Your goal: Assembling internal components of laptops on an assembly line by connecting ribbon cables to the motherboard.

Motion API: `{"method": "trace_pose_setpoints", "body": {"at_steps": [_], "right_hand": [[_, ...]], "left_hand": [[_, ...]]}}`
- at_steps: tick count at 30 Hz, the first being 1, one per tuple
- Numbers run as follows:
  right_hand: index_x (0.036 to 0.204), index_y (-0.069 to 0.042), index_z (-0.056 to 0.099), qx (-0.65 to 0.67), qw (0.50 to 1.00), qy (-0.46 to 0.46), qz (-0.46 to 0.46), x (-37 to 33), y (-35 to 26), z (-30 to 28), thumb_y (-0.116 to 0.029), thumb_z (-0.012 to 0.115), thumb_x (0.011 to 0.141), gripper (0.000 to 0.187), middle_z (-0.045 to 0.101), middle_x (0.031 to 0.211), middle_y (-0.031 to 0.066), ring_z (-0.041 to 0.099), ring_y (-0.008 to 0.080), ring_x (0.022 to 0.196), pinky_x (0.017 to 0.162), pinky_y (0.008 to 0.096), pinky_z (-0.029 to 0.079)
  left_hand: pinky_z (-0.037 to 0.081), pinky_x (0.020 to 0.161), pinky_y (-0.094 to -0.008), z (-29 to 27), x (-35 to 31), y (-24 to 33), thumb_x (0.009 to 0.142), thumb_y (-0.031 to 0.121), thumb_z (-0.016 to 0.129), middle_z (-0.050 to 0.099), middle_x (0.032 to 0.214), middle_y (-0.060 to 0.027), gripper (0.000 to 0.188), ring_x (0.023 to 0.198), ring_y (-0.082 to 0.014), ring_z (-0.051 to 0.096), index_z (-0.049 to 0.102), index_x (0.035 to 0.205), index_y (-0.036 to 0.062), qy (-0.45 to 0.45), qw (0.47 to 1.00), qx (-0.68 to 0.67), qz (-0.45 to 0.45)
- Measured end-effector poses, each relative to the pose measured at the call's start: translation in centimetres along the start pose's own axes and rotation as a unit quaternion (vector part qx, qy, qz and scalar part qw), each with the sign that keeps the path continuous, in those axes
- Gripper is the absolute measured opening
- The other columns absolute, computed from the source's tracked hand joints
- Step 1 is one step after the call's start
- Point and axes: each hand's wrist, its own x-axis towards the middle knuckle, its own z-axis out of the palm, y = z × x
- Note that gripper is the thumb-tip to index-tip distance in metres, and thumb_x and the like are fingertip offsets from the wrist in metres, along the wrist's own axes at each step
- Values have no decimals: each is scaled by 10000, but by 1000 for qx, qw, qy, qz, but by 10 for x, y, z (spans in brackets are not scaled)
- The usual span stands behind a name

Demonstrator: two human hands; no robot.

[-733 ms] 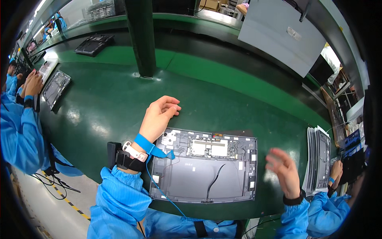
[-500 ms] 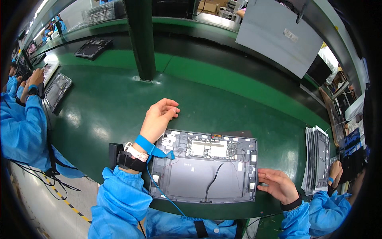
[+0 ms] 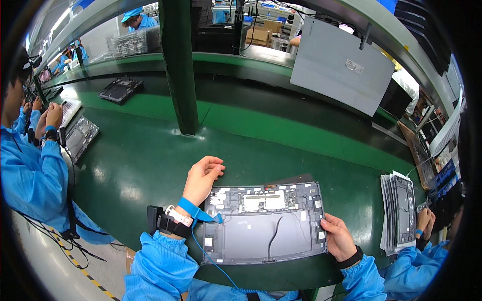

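Note:
In front of me on the green bench lies an opened laptop chassis [image 3: 246, 241], grey, with a circuit board [image 3: 268, 200] along its far half and a loose black cable [image 3: 274, 240] across its near half. My right hand [image 3: 340, 240] holds the chassis by its right edge, thumb on top and the other fingers underneath. Just past the far left corner is my left hand [image 3: 203, 176], its fingers loosely bent, with nothing visible in them. A blue wrist strap [image 3: 193, 208] circles the left wrist, and its coiled cord crosses the chassis edge.
A dark flat piece [image 3: 299, 178] shows behind the chassis. To the right stands a stack of sheets and chassis [image 3: 396, 213], with another person's hands [image 3: 426, 223] beside it. A green post [image 3: 179, 75] rises from the bench. At left, a co-worker [image 3: 35, 160] sits near another opened laptop [image 3: 82, 138].
The view has tilted up, so the bench appears lower. My right hand has closed over the chassis's right edge, and the chassis has turned slightly. My left hand stays by the far left corner.

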Motion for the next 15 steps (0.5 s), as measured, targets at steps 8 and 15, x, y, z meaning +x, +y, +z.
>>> {"method": "trace_pose_setpoints", "body": {"at_steps": [8, 15], "right_hand": [[1121, 22, 538, 89, 993, 5, -76, 97, -37, -29, -156, 504, 910, 278, 619, 1043, 110, 610, 217, 925, 849, 389, 496], [1058, 4, 567, 130, 979, -7, -158, 257, -59, 1, -174, 490, 927, 234, 616, 1028, 112, 591, 240, 935, 859, 426, 460]], "left_hand": [[474, 769, -335, -10, 6, -16, 809, 108, 629, 591, 1055, -134, 362, 972, -230, 557, 496, 1138, 34, 190, 971, 120, 86], [357, 908, -439, 17, -11, -15, 778, 194, 635, 524, 1119, -158, 432, 1077, -329, 447, 490, 1148, 27, 118, 897, 391, 169]]}}
